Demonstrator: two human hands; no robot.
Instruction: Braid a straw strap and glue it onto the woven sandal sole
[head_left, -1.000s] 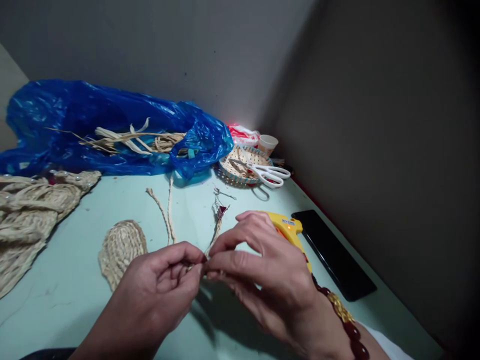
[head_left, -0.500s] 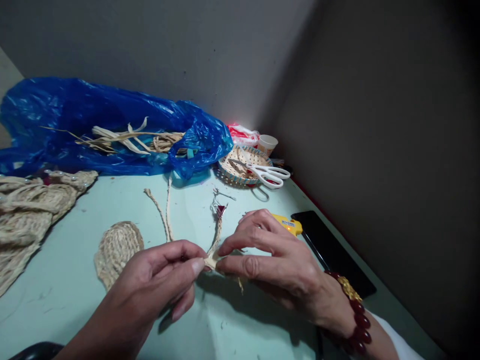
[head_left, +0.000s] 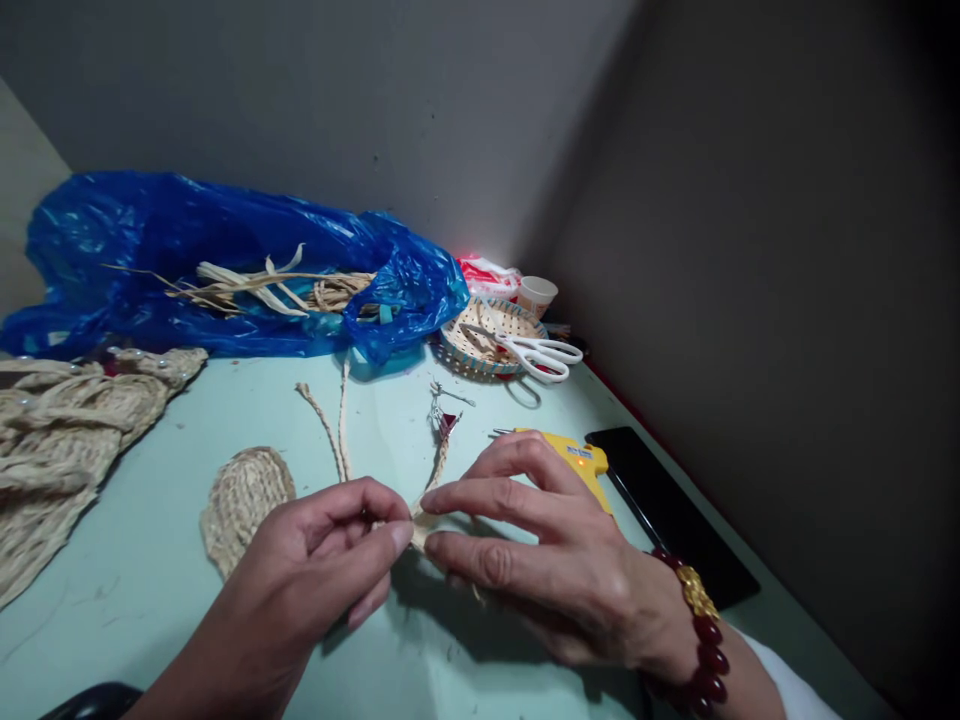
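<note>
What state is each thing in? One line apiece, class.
Left hand: pinching pale fibre
Right hand: fingertips at the fibre, grip unclear
Blue bag: crumpled, straw strips showing
Scissors: resting on the round basket
Glue gun: small light lit
Black slab: face dark
Cup: upright
Braided cords: spread at far ends

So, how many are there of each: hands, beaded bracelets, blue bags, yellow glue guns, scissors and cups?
Hands, left hand and right hand: 2
Beaded bracelet: 1
Blue bag: 1
Yellow glue gun: 1
Scissors: 1 pair
Cup: 1
Total: 7
</note>
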